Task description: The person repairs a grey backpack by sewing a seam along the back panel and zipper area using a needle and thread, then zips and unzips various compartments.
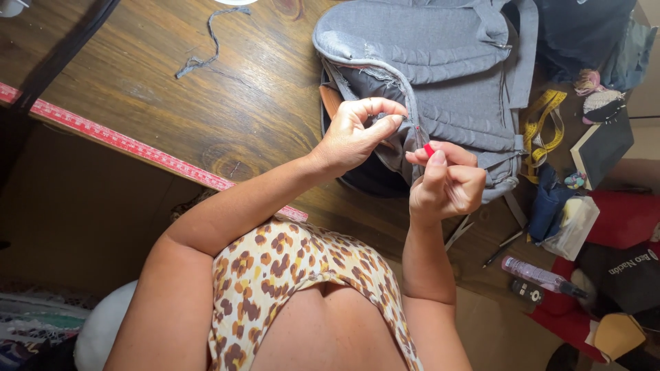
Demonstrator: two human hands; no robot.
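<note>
- Head view, centre of the frame: the left hand (354, 134) pinches the torn edge of a grey backpack (440, 62), its fingers (385, 124) pressed together on the fabric by the zip seam.
- Just right of it, the right hand (447, 182) has thumb and forefinger clamped on a small red tool (429, 149), whose tip touches the same seam. The two hands nearly meet.
- The backpack lies flat on the wooden desk (227, 103), filling the upper middle of the frame, with its padded side up.
- Upper left: a loose grey strip of fabric (206, 51) lies on the bare wood, well apart from the hands.
- A red measuring tape (137, 148) runs along the desk's near edge, from the left down toward the centre.
- Right of the backpack: a yellow tape measure (543, 124) in a heap, a dark notebook (605, 148), and a blue pouch (550, 206).
- Lower right: a clear bottle (540, 275) and a pen (505, 247) lie near the desk's edge, beside red cloth (625, 216).
</note>
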